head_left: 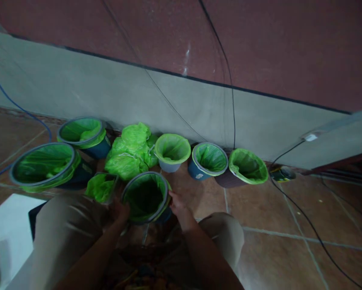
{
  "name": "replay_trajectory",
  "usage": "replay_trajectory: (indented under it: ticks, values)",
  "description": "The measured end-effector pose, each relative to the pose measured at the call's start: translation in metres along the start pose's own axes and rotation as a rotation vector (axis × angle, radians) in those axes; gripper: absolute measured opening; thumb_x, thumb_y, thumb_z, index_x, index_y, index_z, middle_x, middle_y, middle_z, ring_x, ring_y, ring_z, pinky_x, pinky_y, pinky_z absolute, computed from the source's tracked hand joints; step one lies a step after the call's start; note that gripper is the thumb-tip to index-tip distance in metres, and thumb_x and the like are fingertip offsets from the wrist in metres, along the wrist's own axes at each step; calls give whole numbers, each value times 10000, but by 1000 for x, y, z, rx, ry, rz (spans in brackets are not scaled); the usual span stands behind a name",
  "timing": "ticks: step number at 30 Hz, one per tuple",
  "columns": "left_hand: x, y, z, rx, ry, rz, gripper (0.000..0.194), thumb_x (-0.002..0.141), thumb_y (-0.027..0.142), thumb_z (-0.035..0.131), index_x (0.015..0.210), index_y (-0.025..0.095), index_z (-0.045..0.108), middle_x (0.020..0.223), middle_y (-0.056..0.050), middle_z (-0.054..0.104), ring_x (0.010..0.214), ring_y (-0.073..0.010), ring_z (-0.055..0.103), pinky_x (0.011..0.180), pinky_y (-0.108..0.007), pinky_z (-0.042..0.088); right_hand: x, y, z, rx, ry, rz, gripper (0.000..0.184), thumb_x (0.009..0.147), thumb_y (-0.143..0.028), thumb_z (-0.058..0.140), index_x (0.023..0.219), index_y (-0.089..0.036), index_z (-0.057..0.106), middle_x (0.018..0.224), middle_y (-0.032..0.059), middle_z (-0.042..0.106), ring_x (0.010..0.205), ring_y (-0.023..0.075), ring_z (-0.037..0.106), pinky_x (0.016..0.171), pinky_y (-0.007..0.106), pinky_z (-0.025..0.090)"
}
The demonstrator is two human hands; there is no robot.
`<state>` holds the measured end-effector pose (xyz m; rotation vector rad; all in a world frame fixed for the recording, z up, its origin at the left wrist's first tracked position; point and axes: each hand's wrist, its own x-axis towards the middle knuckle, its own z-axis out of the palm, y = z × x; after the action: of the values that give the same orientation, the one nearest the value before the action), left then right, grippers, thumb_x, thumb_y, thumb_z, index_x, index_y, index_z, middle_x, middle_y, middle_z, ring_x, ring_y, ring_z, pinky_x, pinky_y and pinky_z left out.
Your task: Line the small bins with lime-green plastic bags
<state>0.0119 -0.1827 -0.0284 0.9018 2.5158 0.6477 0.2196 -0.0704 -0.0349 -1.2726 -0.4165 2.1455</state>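
Observation:
A small bin point(146, 197) lined with a green bag stands on the tiled floor right in front of my knees. My left hand point(119, 210) grips its left rim and my right hand point(176, 204) grips its right rim, fingers curled over the edge. Just left of it lies a loose green bag point(100, 187). Behind it sits a filled, tied green bag point(131, 152).
More green-lined bins stand along the grey wall: two large ones at left point(43, 166) point(82, 133), and three small ones at right point(172, 151) point(209, 160) point(247, 167). Black cables point(301, 213) cross the floor at right. A white surface point(8, 225) lies at lower left.

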Motion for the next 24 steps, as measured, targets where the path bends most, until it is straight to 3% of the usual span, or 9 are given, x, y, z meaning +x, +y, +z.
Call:
replay_trajectory:
  ticks: [2,3,6,8,11,15,19,24]
  values:
    - [-8,17,-2,42,32,15,529,873,216,424,1366,26,402,1274,-229,581,1178,-286,554,974,-412,440,0,4,5,-2,-14,-2,134,696,-266,654,799,-181,667,673,-4,695,682,171,648,681,297,511]
    - [-13,28,-3,70,-25,62,486,858,231,457,1301,33,484,1249,-221,601,1168,-285,562,988,-408,427,-1,7,9,-17,-22,-6,139,685,-267,660,795,-181,663,670,-8,692,674,164,643,671,290,510]
    - [-27,68,-5,69,-378,333,335,871,276,467,1120,133,641,1120,-128,687,1029,-213,636,927,-303,443,-7,12,18,-95,-38,-24,117,645,-239,676,742,-184,638,617,-33,662,584,128,601,607,253,489]
    - [-35,90,-3,111,-483,351,301,905,297,422,987,169,682,983,-83,719,908,-170,659,819,-246,450,-12,13,22,-132,-38,-29,95,627,-207,677,698,-187,617,571,-49,632,526,108,566,569,236,468]
    - [-40,107,-1,186,-466,312,308,898,337,443,874,134,673,822,-86,703,758,-169,642,675,-245,427,-20,13,23,-164,-37,-30,106,605,-161,686,676,-186,611,549,-58,614,498,104,553,564,243,465]
    - [-40,106,-7,267,-465,337,204,838,289,532,864,133,661,775,-48,683,713,-150,613,629,-228,394,-26,12,22,-190,-51,-21,91,632,-185,697,675,-180,617,540,-56,598,492,118,557,573,279,479]
    - [-48,106,-12,357,-484,410,170,825,264,543,860,152,666,803,-43,692,768,-163,633,673,-230,416,-29,9,23,-181,-64,-14,119,662,-250,716,688,-174,629,535,-52,593,491,116,543,544,266,455]
    - [-58,111,-10,453,-454,498,235,843,197,483,989,136,657,1009,-127,699,968,-234,641,854,-300,435,-26,6,22,-113,-51,-13,186,627,-211,752,697,-187,582,527,-74,582,491,99,530,526,233,434]
